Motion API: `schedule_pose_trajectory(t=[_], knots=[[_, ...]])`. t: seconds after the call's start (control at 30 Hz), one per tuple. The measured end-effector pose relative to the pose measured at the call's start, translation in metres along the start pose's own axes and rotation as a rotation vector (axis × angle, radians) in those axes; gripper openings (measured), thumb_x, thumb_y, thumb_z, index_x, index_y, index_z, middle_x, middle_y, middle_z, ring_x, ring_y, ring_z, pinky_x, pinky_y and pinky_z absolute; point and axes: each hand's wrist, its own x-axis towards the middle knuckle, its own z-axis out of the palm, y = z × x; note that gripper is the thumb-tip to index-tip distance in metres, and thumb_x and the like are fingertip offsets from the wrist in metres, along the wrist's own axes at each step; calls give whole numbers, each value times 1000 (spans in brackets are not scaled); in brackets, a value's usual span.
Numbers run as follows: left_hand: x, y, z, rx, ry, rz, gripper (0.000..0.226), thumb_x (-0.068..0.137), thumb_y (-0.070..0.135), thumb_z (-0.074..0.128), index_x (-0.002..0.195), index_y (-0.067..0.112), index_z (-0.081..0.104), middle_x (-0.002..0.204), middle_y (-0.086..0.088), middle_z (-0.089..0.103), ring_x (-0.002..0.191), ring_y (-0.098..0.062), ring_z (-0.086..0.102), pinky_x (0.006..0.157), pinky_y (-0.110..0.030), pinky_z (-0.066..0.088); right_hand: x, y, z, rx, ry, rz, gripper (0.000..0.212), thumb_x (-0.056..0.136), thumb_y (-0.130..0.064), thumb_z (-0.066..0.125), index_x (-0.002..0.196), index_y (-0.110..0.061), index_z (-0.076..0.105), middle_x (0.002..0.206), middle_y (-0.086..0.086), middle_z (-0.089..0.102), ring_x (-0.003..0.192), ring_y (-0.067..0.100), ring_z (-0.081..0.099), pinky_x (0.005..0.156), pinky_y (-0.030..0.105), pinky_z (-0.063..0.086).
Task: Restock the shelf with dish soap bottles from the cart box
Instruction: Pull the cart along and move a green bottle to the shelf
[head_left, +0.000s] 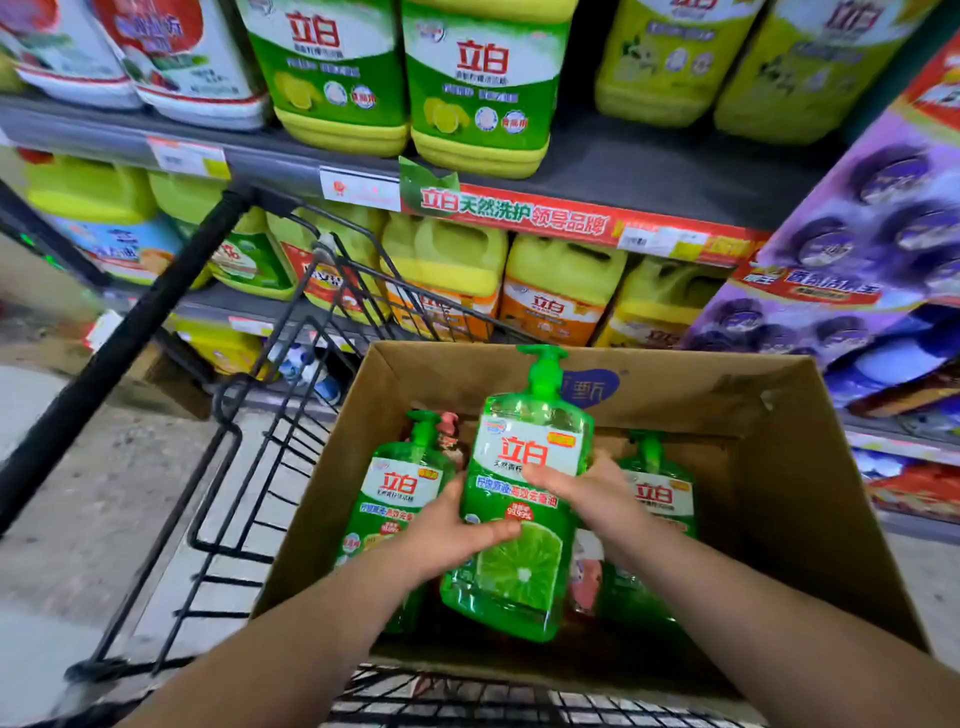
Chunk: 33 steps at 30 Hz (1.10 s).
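Observation:
A green pump bottle of dish soap (524, 499) with a lime picture is raised above the open cardboard box (779, 499) in the black wire cart (270, 467). My left hand (452, 535) grips its left side, thumb across the front. My right hand (592, 493) holds its right side, fingers over the label. Two more green pump bottles stand in the box, one at the left (395, 499) and one at the right (660, 499). Pink packs show between them. The shelf (623, 171) stands just beyond the cart.
The shelf carries large yellow and green detergent jugs (483, 88) above and yellow jugs (561, 291) on the tier below. Purple product boxes (857, 249) are stacked at the right. The cart's black handle bar (130, 343) slants across the left, over a grey floor.

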Motion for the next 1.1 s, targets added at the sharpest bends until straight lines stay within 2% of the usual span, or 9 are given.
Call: schedule_pose_trajectory(t=[0.07,0.13,0.23,0.43,0.57,0.7,0.83,0.97,1.1], knots=[[-6,13,3,-84,31,82,63,76,26,76,130,21,43,106,8,66,92,-5,64,77,-16,52,-13,-11,-7,64,17,-46,25,65,-19,85,86,-20,70,90,2,76,81,17,73,63,24,57],[-13,25,5,-96,46,159,58,77,23,75,127,20,46,103,7,68,88,-2,65,70,-12,51,-25,-22,-14,103,18,-80,21,67,-17,83,83,-18,70,80,-3,77,71,12,73,55,21,54],[-24,45,11,-46,52,239,56,77,26,75,125,19,47,112,0,67,97,-11,64,87,-26,52,-47,-36,-27,155,50,-127,30,66,-19,83,92,-14,69,89,5,76,79,20,73,67,30,58],[-38,81,28,86,53,395,49,74,33,76,115,27,50,106,6,66,90,-7,62,80,-22,48,-87,-50,-57,192,171,-250,16,72,-15,79,85,-15,71,96,10,75,85,21,72,79,34,57],[-52,105,51,141,-4,465,61,69,40,79,121,25,51,108,6,66,95,-11,62,85,-23,46,-119,-49,-82,229,276,-285,26,73,-16,79,97,-11,71,102,11,73,94,25,70,88,39,55],[-65,123,83,46,-124,518,50,69,27,80,113,22,56,92,13,68,80,1,64,67,-10,50,-150,-41,-112,279,341,-313,21,74,-15,77,94,-13,70,95,6,75,83,17,72,73,27,58],[-75,138,122,83,-205,556,44,69,30,80,106,27,57,98,6,70,88,-10,67,79,-26,54,-183,-29,-145,308,417,-311,35,74,-20,77,106,-11,68,103,9,74,94,24,71,86,38,56],[-84,154,171,117,-272,616,44,67,34,81,104,30,56,96,11,68,87,-6,66,77,-23,52,-220,-15,-183,328,484,-295,26,76,-25,75,100,-16,68,89,1,77,75,16,73,56,26,57],[-94,170,232,178,-344,696,43,65,37,81,101,29,59,97,11,70,83,0,65,70,-14,50,-260,7,-229,363,555,-322,18,80,-24,73,95,-17,68,87,1,76,73,16,73,57,27,57]])
